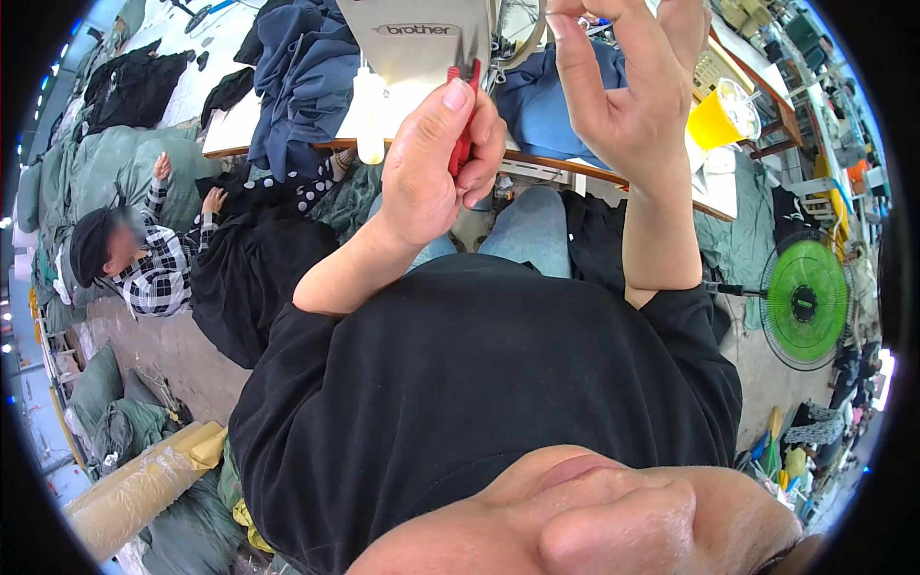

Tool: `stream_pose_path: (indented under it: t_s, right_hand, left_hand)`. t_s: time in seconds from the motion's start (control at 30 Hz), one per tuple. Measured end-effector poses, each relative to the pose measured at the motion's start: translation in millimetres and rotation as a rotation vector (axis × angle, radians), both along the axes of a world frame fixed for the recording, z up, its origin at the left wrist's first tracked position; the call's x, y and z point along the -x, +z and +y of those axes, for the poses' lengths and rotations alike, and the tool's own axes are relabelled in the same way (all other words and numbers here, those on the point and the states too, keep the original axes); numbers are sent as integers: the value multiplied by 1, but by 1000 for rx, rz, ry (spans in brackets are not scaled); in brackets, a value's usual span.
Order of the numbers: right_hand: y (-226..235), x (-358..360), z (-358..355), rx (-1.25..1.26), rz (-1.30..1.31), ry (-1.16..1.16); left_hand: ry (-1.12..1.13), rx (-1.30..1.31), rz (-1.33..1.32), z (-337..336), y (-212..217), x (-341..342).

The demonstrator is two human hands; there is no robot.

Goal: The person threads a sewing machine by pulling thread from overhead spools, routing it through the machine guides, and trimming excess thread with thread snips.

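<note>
My left hand (431, 163) is wrapped round a pair of red-handled thread snips (463, 144), with the thumb on top and the metal blades pointing up in front of the light-coloured sewing machine (402, 53). Raised higher to the right is my right hand (632, 96). Its thumb and forefinger come together near the upper edge of the head view; whatever lies between them is too small or hidden to make out. Behind and below this hand, blue cloth (546, 110) is bunched on the machine table (719, 195). More dark blue cloth (302, 77) hangs over the table left of the machine.
A cup of orange drink (724, 115) stands on the table beside my right wrist. At the right is a green fan (805, 302). A person in a checked shirt (158, 273) sits at the left among cloth heaps (125, 172). A wrapped roll (144, 489) lies lower left.
</note>
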State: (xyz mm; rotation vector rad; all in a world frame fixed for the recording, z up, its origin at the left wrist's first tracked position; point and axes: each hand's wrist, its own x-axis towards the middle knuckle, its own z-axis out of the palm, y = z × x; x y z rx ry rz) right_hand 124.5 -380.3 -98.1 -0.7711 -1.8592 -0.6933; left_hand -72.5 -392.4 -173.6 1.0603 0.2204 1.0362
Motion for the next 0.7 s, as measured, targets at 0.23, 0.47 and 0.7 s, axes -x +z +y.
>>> stream_pose_path:
  t_s: [0.23, 0.47, 0.7]
  right_hand:
    - [-14, -6, -8, 96, 61, 87]
    - [-28, -10, -10, 110, 95, 105]
    - [-31, -8, -11, 128, 116, 111]
  left_hand:
    - [97, 8, 235, -1, 19, -3]
    - [79, 51, 216, -2, 15, -9]
    - [63, 59, 212, -3, 15, -10]
